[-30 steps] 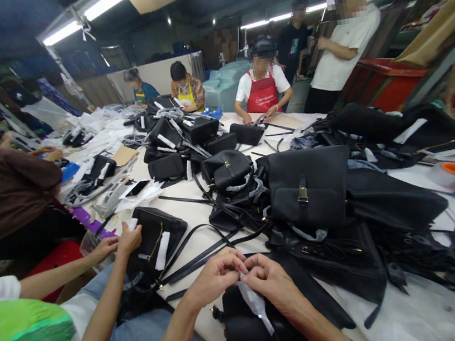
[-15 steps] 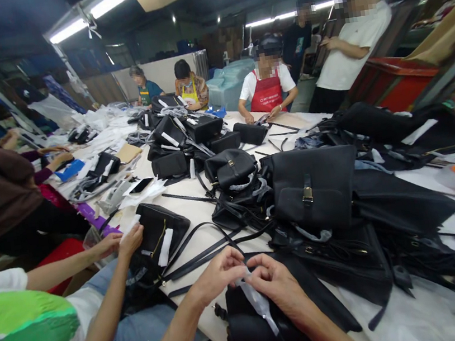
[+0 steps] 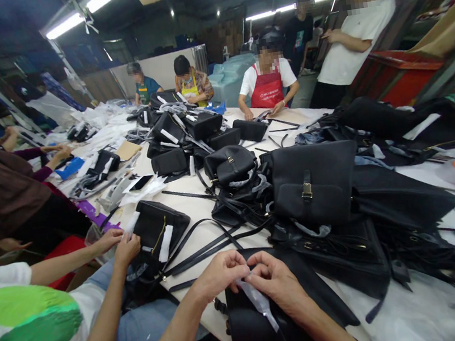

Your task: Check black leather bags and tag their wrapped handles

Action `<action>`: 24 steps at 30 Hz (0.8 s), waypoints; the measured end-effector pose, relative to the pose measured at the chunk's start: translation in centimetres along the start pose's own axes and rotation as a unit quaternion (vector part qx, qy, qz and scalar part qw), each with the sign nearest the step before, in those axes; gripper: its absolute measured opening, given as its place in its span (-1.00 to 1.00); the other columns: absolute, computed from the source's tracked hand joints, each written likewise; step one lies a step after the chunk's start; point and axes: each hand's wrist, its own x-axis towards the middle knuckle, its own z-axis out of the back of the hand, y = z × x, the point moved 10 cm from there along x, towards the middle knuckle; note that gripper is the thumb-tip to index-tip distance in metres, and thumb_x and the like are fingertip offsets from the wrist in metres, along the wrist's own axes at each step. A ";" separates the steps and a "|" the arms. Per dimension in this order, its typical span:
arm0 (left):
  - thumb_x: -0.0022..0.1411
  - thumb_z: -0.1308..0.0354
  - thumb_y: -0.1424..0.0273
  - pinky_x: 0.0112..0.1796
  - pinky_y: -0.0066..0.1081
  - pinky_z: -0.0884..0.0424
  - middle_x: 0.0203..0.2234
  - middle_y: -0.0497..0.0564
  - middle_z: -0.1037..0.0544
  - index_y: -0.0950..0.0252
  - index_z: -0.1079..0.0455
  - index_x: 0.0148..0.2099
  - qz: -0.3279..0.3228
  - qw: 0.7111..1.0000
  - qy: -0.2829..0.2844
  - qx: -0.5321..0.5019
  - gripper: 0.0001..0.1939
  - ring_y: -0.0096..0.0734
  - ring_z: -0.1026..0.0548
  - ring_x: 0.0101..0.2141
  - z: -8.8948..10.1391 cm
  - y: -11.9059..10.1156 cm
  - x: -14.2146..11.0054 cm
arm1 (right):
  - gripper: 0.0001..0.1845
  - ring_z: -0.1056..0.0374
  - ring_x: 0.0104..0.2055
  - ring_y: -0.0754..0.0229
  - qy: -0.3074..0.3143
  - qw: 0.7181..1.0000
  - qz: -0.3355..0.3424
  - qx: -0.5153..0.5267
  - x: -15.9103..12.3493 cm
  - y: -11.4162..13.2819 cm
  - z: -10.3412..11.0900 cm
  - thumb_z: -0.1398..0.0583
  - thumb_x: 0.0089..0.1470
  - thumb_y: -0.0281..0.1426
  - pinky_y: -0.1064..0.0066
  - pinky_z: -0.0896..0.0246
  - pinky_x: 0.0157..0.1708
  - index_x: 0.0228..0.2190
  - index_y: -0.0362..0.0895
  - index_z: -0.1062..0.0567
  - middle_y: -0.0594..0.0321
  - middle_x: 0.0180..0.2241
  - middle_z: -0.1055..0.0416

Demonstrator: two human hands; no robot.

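My left hand (image 3: 220, 273) and my right hand (image 3: 275, 282) meet at the near table edge, both pinched on a crumpled strip of clear plastic wrap (image 3: 258, 303). The strip hangs down over a black bag (image 3: 253, 325) that lies under my hands, partly off the table. Fingers of both hands are curled tight around the strip's top end.
A big heap of black bags (image 3: 314, 186) and loose straps (image 3: 204, 247) covers the white table (image 3: 421, 312). A person in a white and green shirt at my left has their hands (image 3: 122, 247) on another black bag (image 3: 157, 231). More workers sit and stand around the far end.
My hands stay pinched on the plastic strip with only small finger shifts. The neighbour's hands have moved slightly toward them on the bag. The view has tilted down a little.
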 end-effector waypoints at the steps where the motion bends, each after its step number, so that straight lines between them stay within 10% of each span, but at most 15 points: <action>1: -0.08 -0.18 0.39 -0.62 -0.56 -0.29 -0.63 -0.16 -0.36 0.32 -0.37 -0.42 0.002 1.000 0.001 0.004 -0.88 -0.58 -0.31 -0.64 -0.1 0.1 0.1 | -0.69 -0.05 -0.65 0.39 0.002 1.000 0.003 -0.003 0.0 -0.1 -0.1 -0.29 -0.17 -0.31 0.50 0.08 -0.61 -0.36 -0.13 -0.33 0.53 -0.68 -0.24; 9: -0.04 -0.03 0.49 -0.54 -0.53 -0.32 -0.51 -0.08 -0.43 0.30 -0.30 -0.34 -0.036 0.997 -0.061 -0.013 -0.86 -0.50 -0.40 -0.52 1.7 -0.3 -0.5 | -0.66 -0.04 -0.64 0.38 -0.017 1.000 -0.014 0.016 0.0 -0.7 0.9 -0.32 -0.19 -0.26 0.48 0.07 -0.59 -0.39 -0.11 -0.33 0.53 -0.69 -0.23; 14: -0.16 -0.15 0.64 -0.38 -0.48 -0.32 -0.30 -0.07 -0.43 0.24 -0.31 -0.04 -0.099 0.994 0.041 0.019 -0.45 -0.46 -0.43 -0.36 -0.3 -0.7 -2.4 | -0.58 -0.07 -0.63 0.37 -0.013 0.997 -0.040 0.060 -0.2 -0.6 0.9 -0.36 -0.26 -0.19 0.48 0.04 -0.55 -0.42 -0.12 -0.33 0.53 -0.69 -0.23; 19: 0.09 -0.16 0.50 -0.28 -0.42 -0.28 -0.38 -0.06 -0.37 0.26 -0.35 -0.33 -0.194 0.979 -0.065 0.011 -0.93 -0.42 -0.36 -0.34 0.5 -1.1 -2.5 | -0.56 -0.08 -0.62 0.36 -0.012 0.996 -0.049 0.075 -0.5 -0.4 0.6 -0.37 -0.29 -0.17 0.47 0.04 -0.53 -0.43 -0.11 -0.33 0.52 -0.69 -0.23; 24: 0.13 -0.19 0.40 -0.14 -0.33 -0.27 -0.24 0.07 -0.43 0.29 -0.43 -0.40 -0.214 0.974 -0.073 -0.016 -0.91 -0.27 -0.38 -0.17 1.2 -1.4 -2.4 | -0.58 -0.03 -0.64 0.37 -0.017 0.997 -0.050 0.062 -0.6 -0.5 0.7 -0.37 -0.30 -0.18 0.47 0.10 -0.56 -0.44 -0.10 -0.33 0.53 -0.70 -0.21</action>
